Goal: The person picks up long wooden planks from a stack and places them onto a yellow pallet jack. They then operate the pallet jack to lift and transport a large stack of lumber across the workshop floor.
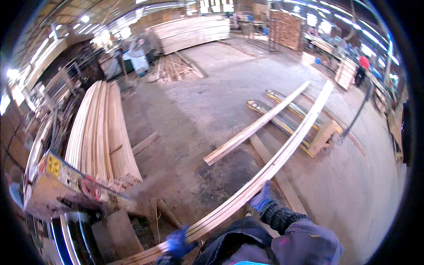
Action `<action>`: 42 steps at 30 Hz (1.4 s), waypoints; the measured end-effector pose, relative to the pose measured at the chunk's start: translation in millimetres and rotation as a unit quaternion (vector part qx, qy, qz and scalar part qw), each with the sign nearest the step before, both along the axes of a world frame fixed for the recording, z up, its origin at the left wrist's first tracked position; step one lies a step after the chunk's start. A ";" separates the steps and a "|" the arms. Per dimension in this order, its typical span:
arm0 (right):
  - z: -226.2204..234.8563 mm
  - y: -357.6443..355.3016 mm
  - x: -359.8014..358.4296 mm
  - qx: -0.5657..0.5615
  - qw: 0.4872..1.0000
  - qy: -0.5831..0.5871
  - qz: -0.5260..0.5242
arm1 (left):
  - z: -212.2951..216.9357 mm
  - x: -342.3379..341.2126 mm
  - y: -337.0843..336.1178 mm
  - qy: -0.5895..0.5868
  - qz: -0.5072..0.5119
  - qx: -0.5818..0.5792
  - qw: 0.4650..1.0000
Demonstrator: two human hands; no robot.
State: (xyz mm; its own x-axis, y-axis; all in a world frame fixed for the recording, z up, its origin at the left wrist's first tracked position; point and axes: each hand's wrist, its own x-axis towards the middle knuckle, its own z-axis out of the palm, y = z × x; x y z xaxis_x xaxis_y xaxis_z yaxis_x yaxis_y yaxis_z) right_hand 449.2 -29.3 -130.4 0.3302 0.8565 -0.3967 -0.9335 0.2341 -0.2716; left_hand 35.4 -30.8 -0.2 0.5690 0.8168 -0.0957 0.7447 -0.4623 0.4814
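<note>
Across my body runs a bundle of a few long, pale wooden boards (278, 164), from the lower left toward the far right. My left hand (178, 243), in a blue glove, is closed around its near part. Farther along, my right hand (261, 198), gloved in the same blue, grips the bundle's near side; its fingertips are partly hidden. The far part of the bundle passes over a yellow pallet jack (324, 136). Left of it, a single wooden beam (251, 129) lies across the jack's forks.
To the left rests a stack of long boards (99, 132), behind a worn machine (55, 181) with a red handwheel (91, 188). A flat plank (282, 187) lies on the floor under the bundle. Large lumber piles (194, 33) stand at the back.
</note>
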 end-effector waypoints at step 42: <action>69.5 0.5 -112.5 0.209 0.160 -0.935 0.239 | -46.5 22.4 -1.3 0.061 -0.007 0.127 0.990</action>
